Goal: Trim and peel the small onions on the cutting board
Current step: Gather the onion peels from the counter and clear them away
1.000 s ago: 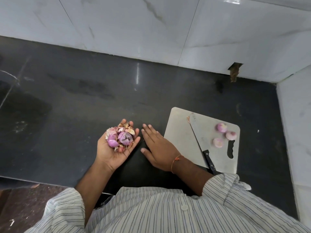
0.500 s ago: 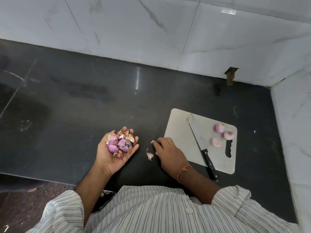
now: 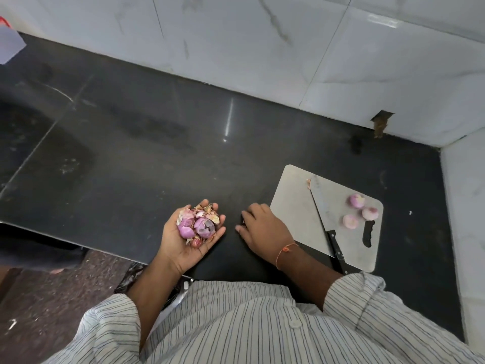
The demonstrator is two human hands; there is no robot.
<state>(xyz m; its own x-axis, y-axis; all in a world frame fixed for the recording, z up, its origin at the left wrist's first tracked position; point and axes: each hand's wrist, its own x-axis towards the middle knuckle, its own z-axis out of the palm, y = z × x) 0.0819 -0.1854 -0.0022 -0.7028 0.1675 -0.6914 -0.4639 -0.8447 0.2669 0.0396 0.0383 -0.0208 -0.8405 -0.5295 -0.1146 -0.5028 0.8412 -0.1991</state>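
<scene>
My left hand (image 3: 181,252) lies palm up over the dark counter, cupping a heap of purple onion peels and trimmings (image 3: 198,224). My right hand (image 3: 265,232) rests knuckles up on the counter beside it, fingers curled under at the left edge of the grey cutting board (image 3: 292,206). What its fingertips pinch is hidden. On the board's right part sit three peeled small onions (image 3: 356,200), (image 3: 370,213), (image 3: 350,221). A black-handled knife (image 3: 321,203) lies diagonally across the board.
The black stone counter (image 3: 157,143) stretches left and back to a white tiled wall (image 3: 236,35); another white wall closes the right side. A black bag (image 3: 131,275) hangs below the counter's front edge. A pale object (image 3: 9,43) sits at the far left.
My right hand went from flat on the counter to curled fingers. The loose peel scraps seen beside it half a second ago no longer show. My left hand stayed put.
</scene>
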